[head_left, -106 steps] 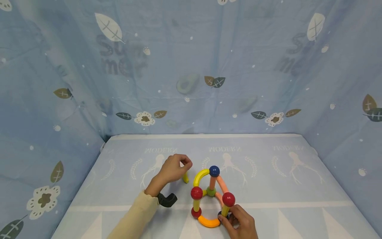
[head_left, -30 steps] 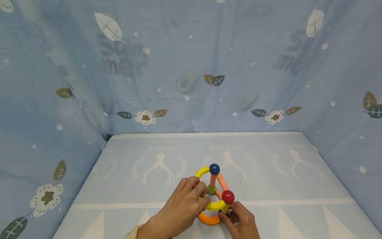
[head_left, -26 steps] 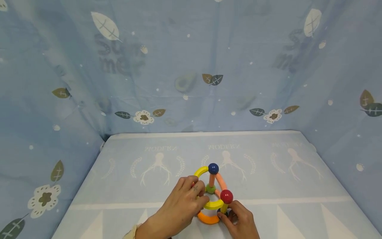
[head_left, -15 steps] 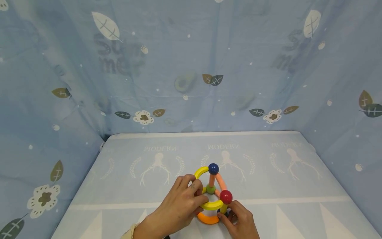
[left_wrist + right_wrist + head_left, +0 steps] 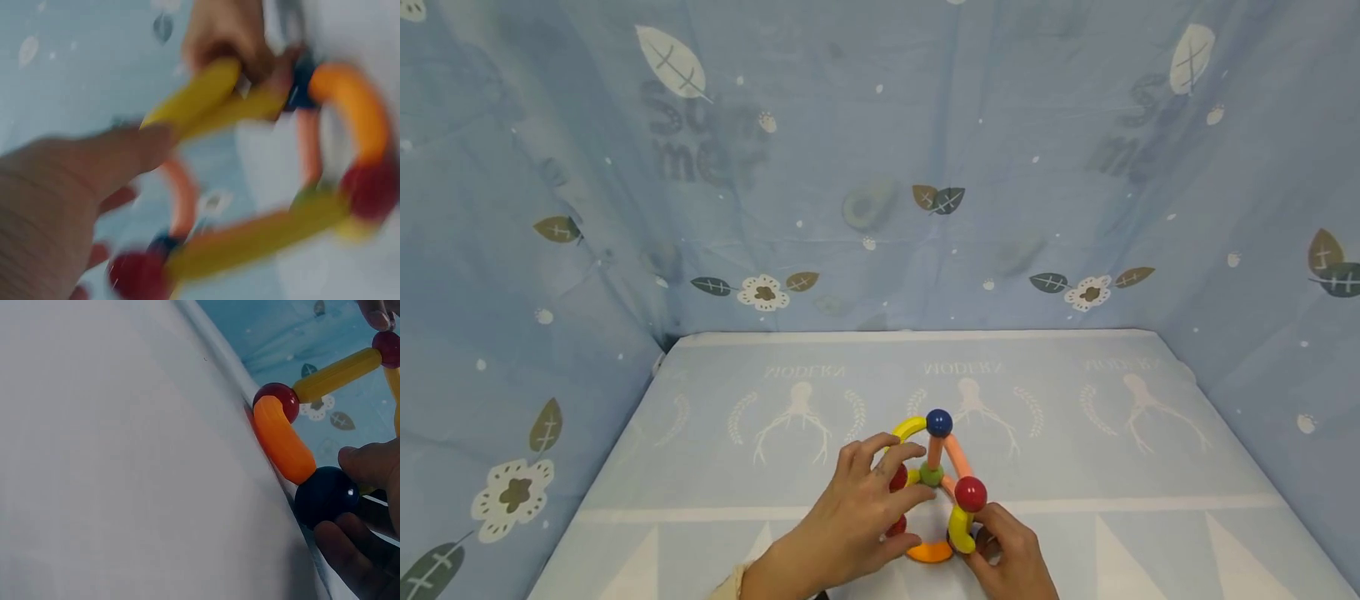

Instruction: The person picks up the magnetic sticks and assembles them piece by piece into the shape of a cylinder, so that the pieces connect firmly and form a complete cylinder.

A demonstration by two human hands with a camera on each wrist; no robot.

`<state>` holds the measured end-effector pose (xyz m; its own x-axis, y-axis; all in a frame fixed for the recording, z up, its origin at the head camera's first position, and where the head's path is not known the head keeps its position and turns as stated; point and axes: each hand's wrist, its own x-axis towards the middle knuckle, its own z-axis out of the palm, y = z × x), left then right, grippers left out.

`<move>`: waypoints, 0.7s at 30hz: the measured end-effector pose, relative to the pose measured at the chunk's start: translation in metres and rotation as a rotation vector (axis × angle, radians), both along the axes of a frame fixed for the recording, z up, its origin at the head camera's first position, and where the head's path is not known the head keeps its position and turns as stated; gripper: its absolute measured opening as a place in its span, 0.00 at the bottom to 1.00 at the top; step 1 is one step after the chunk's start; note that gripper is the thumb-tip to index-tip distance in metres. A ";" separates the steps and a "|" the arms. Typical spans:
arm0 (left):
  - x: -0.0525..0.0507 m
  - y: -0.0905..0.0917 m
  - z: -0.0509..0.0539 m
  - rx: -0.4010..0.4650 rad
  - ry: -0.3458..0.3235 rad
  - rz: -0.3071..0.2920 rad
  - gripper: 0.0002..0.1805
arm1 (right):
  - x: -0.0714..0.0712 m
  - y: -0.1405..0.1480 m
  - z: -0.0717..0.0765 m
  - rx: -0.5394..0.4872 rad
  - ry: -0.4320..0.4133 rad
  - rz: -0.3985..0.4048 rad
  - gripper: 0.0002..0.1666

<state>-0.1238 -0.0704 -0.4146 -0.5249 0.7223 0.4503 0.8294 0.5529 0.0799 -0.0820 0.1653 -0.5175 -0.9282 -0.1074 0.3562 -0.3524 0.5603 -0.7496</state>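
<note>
A frame of coloured balls and sticks stands on the table, with a blue ball [image 5: 938, 422] at the top back and a green ball [image 5: 932, 474] below it. My right hand [image 5: 1011, 550] pinches the dark blue ball [image 5: 326, 495] at its lower front corner, beside an orange curved stick [image 5: 282, 440]. From the upper right red ball [image 5: 971, 494] a yellow curved stick [image 5: 960, 532] hangs down in front. My left hand [image 5: 857, 517] has its fingers spread around the left side, partly hiding two red balls; whether it touches anything is unclear. The left wrist view is blurred.
The frame stands on a pale blue printed tablecloth [image 5: 1075, 417]. Behind and at both sides hangs a blue patterned curtain [image 5: 865, 125]. A small dark piece [image 5: 822, 595] shows under the left wrist at the bottom edge.
The left hand brought a yellow curved stick to the front and held it level between the red balls. Now its fingers have parted, and the stick has swung down at the right.
</note>
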 end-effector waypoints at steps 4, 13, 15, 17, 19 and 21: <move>0.013 0.019 -0.022 0.110 0.095 0.053 0.27 | -0.001 0.000 -0.002 -0.012 0.034 0.006 0.34; 0.019 0.051 -0.050 0.234 0.141 0.210 0.21 | -0.002 -0.001 -0.006 -0.037 0.080 0.003 0.29; 0.019 0.053 -0.052 0.243 0.133 0.207 0.18 | -0.003 0.000 -0.008 -0.030 0.114 0.008 0.29; 0.019 0.053 -0.052 0.248 0.120 0.210 0.15 | -0.004 0.001 -0.009 -0.020 0.163 0.018 0.30; 0.018 0.052 -0.051 0.249 0.127 0.209 0.14 | -0.004 0.001 -0.010 -0.014 0.197 0.027 0.31; 0.018 0.049 -0.048 0.251 0.147 0.202 0.15 | -0.004 0.001 -0.008 -0.019 0.165 0.018 0.31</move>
<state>-0.1062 -0.0211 -0.4629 -0.5622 0.4679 0.6819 0.7179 0.6855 0.1214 -0.0858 0.1665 -0.5260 -0.8548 -0.1150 0.5061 -0.4816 0.5393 -0.6909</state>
